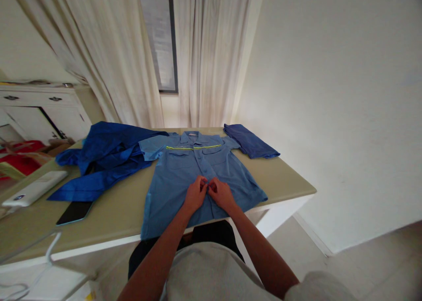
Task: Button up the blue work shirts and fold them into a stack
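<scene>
Person's L hand [197, 193] & R hand [222, 194] both pinch the front opening of a blue short-sleeved shirt [178, 175], fingertips v. close together; shirt lies spread face up on the table [293, 178], collar at far side, hem at near edge; yellow stripe [194, 148] runs across chest, above the pockets; crumpled darker-blue garment [108, 147] to L, by the sleeve; folded navy garment [252, 141] at far R; dark phone [75, 212] & white obj. [36, 189] near table's L end.
</scene>
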Demonstrator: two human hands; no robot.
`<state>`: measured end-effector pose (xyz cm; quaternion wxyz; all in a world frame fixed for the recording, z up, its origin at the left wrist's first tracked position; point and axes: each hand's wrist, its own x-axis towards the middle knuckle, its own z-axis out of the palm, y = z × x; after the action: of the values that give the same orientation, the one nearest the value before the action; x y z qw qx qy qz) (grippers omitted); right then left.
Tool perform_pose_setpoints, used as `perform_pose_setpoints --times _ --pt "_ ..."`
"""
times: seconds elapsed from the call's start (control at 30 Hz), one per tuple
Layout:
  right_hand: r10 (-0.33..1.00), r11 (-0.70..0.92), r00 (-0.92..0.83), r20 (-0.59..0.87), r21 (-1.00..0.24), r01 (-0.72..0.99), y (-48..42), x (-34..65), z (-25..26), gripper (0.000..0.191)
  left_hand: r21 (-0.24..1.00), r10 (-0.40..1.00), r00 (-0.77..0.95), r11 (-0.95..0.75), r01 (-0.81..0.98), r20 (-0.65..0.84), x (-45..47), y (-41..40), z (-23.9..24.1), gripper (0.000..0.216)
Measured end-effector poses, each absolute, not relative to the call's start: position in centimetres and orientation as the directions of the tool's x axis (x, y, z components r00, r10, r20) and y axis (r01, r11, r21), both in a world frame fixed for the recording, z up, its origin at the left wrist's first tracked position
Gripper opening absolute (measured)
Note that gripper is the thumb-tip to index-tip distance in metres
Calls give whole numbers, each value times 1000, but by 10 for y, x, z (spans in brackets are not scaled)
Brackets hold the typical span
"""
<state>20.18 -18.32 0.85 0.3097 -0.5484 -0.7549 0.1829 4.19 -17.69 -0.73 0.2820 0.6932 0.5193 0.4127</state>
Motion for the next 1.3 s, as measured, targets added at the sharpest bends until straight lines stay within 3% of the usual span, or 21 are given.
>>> perform_pose_setpoints --times 0.27,0.7,1.3 --pt "926 357 -222 304 -516 778 -189 199 14 5 767 938 58 -314 560 341 44 -175 -8 4" --pt "928 345 -230 294 -440 829 -190 197 12 6 564 940 104 -281 777 324 46 -181 -4 10" --pt "910 395 -280 306 -433 810 -193 198 14 18 590 958 50 -214 778 281 46 -182 -3 13"
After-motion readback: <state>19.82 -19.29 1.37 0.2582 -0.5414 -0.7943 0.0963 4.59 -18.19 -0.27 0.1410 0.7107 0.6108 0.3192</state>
